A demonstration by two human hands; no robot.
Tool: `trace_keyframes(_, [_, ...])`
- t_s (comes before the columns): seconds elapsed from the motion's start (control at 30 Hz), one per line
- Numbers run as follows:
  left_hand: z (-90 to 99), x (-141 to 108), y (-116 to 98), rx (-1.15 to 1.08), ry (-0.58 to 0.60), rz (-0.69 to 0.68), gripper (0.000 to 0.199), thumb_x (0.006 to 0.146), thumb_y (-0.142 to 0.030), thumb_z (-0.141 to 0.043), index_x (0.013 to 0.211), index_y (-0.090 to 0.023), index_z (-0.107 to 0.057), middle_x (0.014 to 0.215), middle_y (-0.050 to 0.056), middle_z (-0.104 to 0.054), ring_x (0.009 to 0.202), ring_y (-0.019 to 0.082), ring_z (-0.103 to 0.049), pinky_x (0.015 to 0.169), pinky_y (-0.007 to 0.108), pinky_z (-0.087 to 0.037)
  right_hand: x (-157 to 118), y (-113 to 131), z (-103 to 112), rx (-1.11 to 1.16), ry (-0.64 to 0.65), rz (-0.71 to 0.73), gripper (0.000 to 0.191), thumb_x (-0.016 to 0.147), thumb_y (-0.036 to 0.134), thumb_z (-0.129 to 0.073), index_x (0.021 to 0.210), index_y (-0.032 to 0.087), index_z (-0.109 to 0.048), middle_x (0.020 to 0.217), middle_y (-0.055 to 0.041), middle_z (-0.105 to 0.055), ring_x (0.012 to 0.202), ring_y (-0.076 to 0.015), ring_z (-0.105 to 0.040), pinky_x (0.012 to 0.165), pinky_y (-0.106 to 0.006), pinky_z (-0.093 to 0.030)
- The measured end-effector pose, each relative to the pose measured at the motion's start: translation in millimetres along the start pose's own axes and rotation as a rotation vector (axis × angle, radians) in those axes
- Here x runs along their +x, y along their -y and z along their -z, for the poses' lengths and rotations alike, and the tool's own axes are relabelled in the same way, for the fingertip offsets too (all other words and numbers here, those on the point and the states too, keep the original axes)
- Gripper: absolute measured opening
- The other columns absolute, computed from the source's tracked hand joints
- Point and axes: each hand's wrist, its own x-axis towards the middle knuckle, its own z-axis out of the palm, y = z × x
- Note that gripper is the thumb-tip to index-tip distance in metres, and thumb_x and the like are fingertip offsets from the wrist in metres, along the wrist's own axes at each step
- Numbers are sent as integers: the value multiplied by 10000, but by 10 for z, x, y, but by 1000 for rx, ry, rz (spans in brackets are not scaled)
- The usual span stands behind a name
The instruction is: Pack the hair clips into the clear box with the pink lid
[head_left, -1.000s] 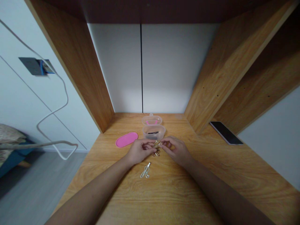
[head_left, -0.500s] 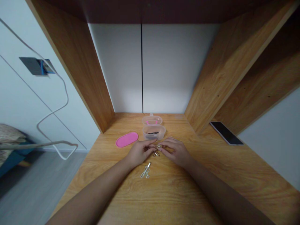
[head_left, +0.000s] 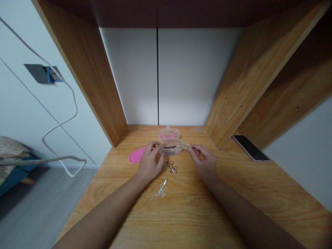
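Pinching a slender gold-toned metal tool (head_left: 184,146) near its right end between the thumb and forefinger of the right hand (head_left: 203,162), with the fingertips closed together on the shank. Extending that tool leftward across a clear plastic box (head_left: 172,148) at centre frame, its far end overlapping the box's right side; whether that end is inside the box cannot be told from this view. Showing a dark slender item (head_left: 169,147) through the box wall, lying in line with the tool.

Bringing the left hand (head_left: 149,162) up to the left end of the box, fingers curling against it. Contact appears present, though the firmness of that grip cannot be told.

Sitting just behind the box, a clear plastic lid (head_left: 168,133) with a pink insert. Lying partly behind the left hand, a pink oval lid (head_left: 136,155). Resting on the wooden desk (head_left: 197,214) below the hands, a small gold-toned wire clip (head_left: 170,167), with a small silver wire clip (head_left: 162,188) lower and to its left, both apart from the hands.

Lying at the right, a black smartphone (head_left: 250,147) beside a wooden shelf panel (head_left: 249,79). Hanging at upper left, a white cable (head_left: 74,114) running down from a grey wall socket (head_left: 38,73).
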Motion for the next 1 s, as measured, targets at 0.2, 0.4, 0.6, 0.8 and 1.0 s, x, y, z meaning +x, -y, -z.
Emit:
trace_keyframes(0.2, [-101, -3, 103, 126, 90, 57, 472, 923, -263, -616, 1391, -265, -557, 1503, 148, -405, 1380, 326, -465, 1122, 520, -441, 28, -159, -73, -21, -49, -111, 249, 910, 431, -679, 1007, 215, -756, 860, -52, -731, 695, -187, -641, 685, -333, -534])
trace_keyframes(0.4, [-129, 26, 152, 50, 88, 97, 213, 919, -220, -601, 1129, -219, -635, 1360, 124, -543, 1283, 286, -560, 1107, 478, -469, 44, -159, -99, -55, 0, -57, 225, 914, 397, -672, 1004, 211, -760, 870, -70, -738, 753, -212, -658, 726, -368, -550])
trace_keyframes(0.6, [-159, 37, 161, 1, 78, 103, 138, 908, -193, -590, 1043, -210, -616, 1335, 117, -557, 1270, 274, -562, 1107, 463, -457, 43, -129, -153, -79, 73, 65, 160, 934, 340, -651, 1005, 247, -761, 915, -69, -751, 888, -246, -658, 818, -414, -553])
trace_keyframes(0.8, [-173, 49, 123, -15, 83, 102, 116, 902, -182, -592, 1015, -208, -607, 1315, 117, -564, 1261, 266, -565, 1104, 447, -451, 33, -177, -189, -173, 132, 107, 144, 917, 334, -687, 1011, 277, -780, 919, -66, -763, 917, -266, -619, 828, -438, -524])
trace_keyframes(1.0, [-166, 41, 119, -15, 79, 101, 112, 908, -184, -589, 1017, -204, -609, 1325, 120, -557, 1273, 264, -556, 1111, 445, -441, 39, -171, -189, -280, 139, 98, 126, 911, 345, -707, 988, 285, -786, 950, -63, -772, 1003, -286, -625, 888, -479, -447])
